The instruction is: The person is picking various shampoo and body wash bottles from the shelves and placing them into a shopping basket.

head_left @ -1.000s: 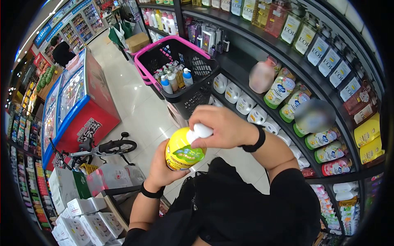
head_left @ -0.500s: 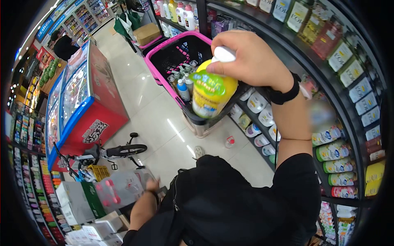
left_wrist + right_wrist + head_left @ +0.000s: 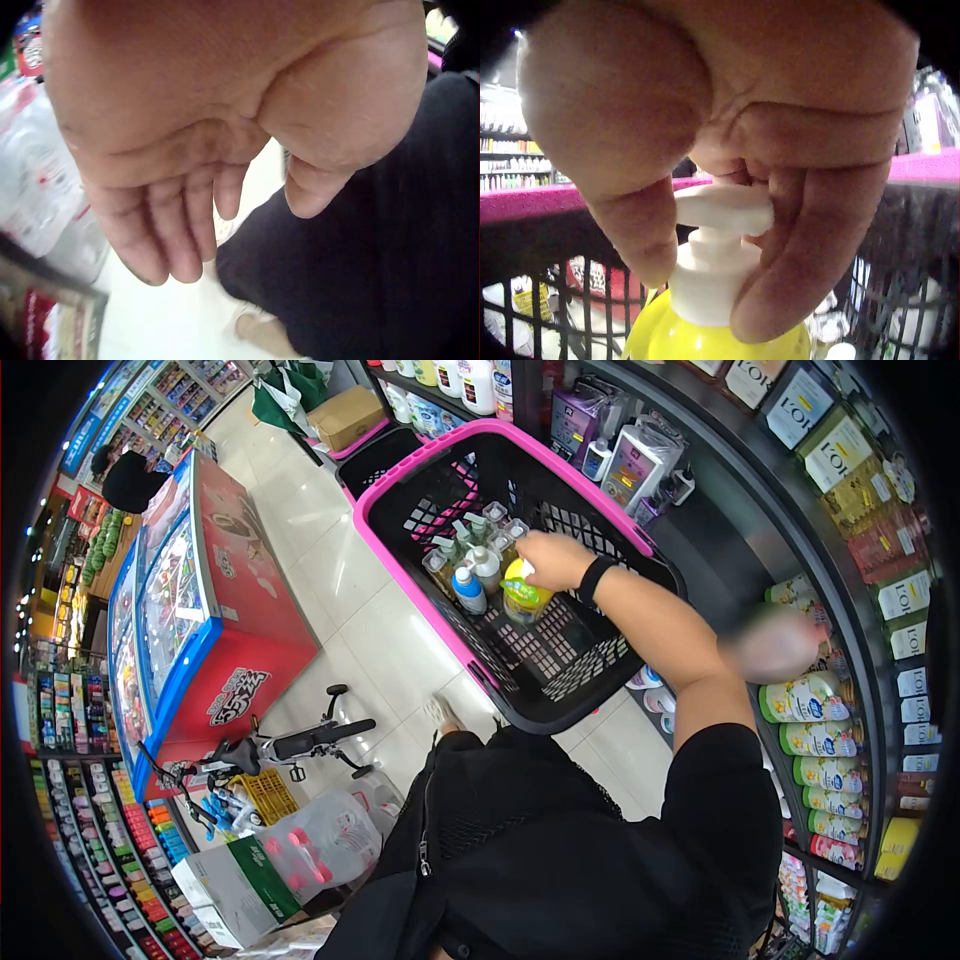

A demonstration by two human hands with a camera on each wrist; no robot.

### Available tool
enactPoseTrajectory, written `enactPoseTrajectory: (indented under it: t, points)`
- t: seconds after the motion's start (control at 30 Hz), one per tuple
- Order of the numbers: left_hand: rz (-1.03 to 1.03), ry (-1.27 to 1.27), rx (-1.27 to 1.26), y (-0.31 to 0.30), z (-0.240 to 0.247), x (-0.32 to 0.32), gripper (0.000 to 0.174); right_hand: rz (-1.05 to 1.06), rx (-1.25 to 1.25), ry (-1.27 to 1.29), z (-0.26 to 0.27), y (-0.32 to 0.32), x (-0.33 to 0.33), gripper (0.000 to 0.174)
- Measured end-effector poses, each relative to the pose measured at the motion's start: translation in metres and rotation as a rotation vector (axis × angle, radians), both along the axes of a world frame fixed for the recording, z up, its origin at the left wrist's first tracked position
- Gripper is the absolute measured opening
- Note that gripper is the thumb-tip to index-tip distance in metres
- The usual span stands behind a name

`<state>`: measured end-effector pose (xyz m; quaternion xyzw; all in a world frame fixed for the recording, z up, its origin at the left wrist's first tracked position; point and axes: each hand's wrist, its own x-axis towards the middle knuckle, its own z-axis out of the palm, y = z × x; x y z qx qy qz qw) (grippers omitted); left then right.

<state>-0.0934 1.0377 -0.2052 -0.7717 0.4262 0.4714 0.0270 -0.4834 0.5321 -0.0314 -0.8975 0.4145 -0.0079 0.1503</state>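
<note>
Inside the black basket with a pink rim (image 3: 435, 622), my right hand (image 3: 558, 560) holds a yellow bottle (image 3: 524, 600) upright by its white pump top. The right wrist view shows the thumb and fingers of my right hand (image 3: 780, 135) around the white pump (image 3: 716, 277) of the yellow bottle (image 3: 705, 341). Beside that bottle in the basket stand a blue and white bottle (image 3: 468, 590) and several pump bottles. My left hand (image 3: 217, 127) hangs with relaxed fingers and holds nothing in the left wrist view; the head view does not show it.
Shelves of bottles (image 3: 815, 740) line the right side. On the left are a red and blue freezer (image 3: 240, 660), a bicycle (image 3: 300, 743), and a white and green box (image 3: 240, 890) beside clear-wrapped bottles (image 3: 335, 840). A cardboard box (image 3: 346, 420) sits beyond the basket.
My right hand has carried the yellow bottle from in front of my body down into the basket. My left hand has let go of the bottle and dropped away. The basket now appears nearer.
</note>
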Motion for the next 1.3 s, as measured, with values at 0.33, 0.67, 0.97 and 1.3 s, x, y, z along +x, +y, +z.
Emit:
enactPoseTrajectory:
  t: [0.33,0.67,0.97,1.3]
  points:
    - [0.292,0.069,-0.151,-0.191,-0.033,0.125,0.043,-0.316,0.168,0.139,-0.137,-0.016,0.040,0.027]
    - [-0.415,0.114,0.139,-0.249,-0.038,0.238,0.039,-0.656,0.172,0.118,-0.196,-0.032,0.068,0.032]
    - [0.200,0.197,0.099,-0.400,-0.089,0.260,0.036,-0.898,0.248,0.018,-0.198,-0.033,0.092,0.039]
    - [-1.150,0.254,-0.203,-0.511,0.077,0.097,0.052,-0.838,0.058,-0.271,-0.025,0.035,0.042,0.049]
